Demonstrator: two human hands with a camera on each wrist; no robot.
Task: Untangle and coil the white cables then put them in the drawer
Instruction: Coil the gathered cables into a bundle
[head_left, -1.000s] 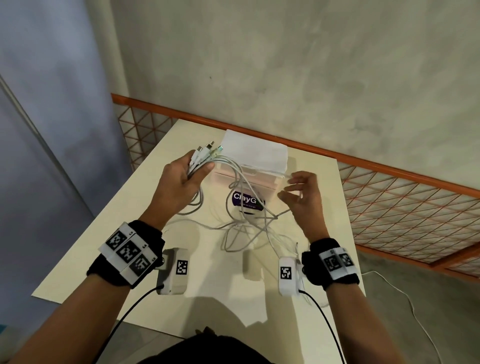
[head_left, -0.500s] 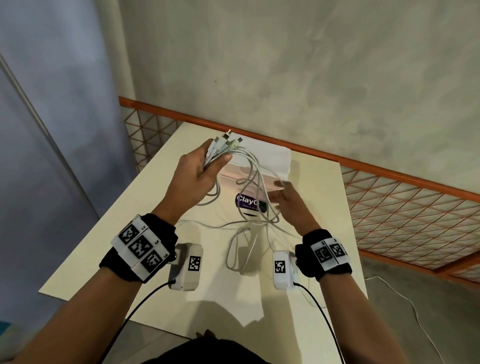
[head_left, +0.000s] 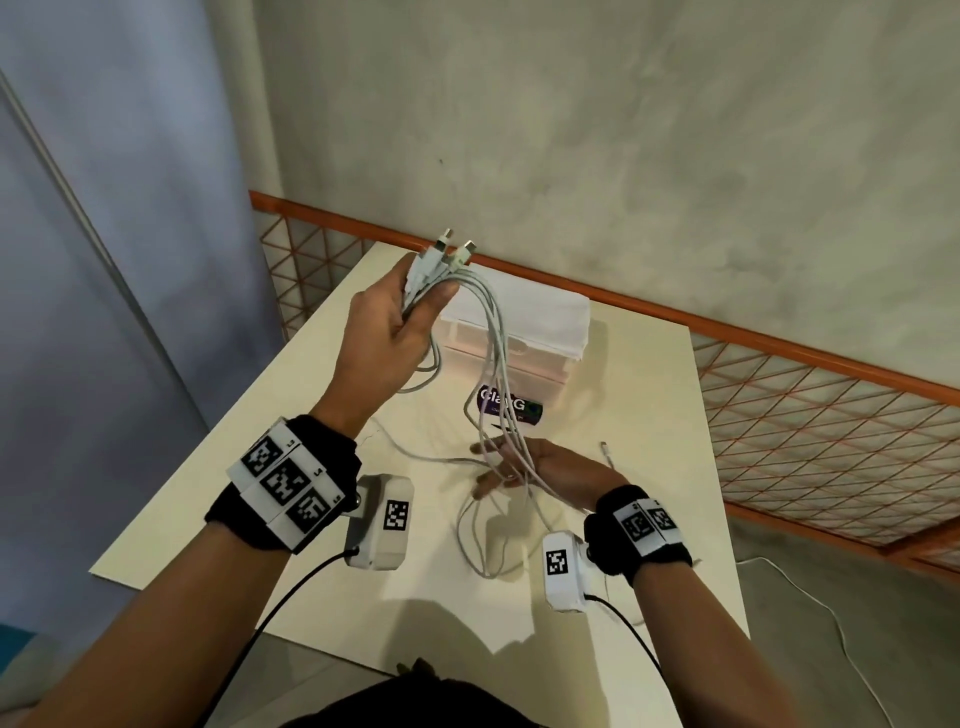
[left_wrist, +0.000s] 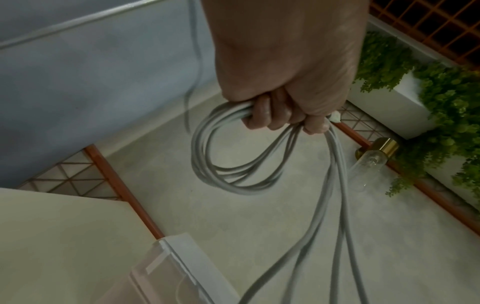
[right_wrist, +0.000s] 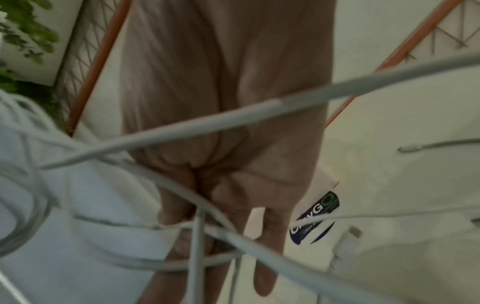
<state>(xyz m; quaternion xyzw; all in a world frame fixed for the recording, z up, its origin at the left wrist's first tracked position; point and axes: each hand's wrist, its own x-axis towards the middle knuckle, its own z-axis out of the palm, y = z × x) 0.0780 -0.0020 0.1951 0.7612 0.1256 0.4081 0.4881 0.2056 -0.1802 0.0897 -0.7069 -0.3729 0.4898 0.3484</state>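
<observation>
Several thin white cables (head_left: 493, 338) hang from the left hand (head_left: 387, 332), which is raised above the far part of the cream rectangular table (head_left: 291, 452). The fingers of this hand are curled tightly around the bundle just below the plugs, and the metal connector ends (head_left: 452, 252) stick out upward past the thumb. In the left wrist view the same hand (left_wrist: 288, 67) shows its fingers wrapped around the strands, and a small loop of cable (left_wrist: 228, 162) hangs under the fist while other strands run down and away.

From the raised hand the cables fall in a long curve to the right hand (head_left: 540, 467), which is low, close to the table top. Its fingers are stretched out and spread, and the strands pass between and over them; it does not clasp them. The right wrist view shows the straight fingers (right_wrist: 267, 257) with cables crossing in front of them. Below this hand, more loops of cable (head_left: 478, 530) lie on the table, and one loose plug end (head_left: 605, 449) lies just to its right.

Behind the cables stands a translucent white plastic drawer box (head_left: 524, 332) at the far edge of the table, its drawer pushed in. A dark purple label with white letters (head_left: 511, 408) is on its front.
</observation>
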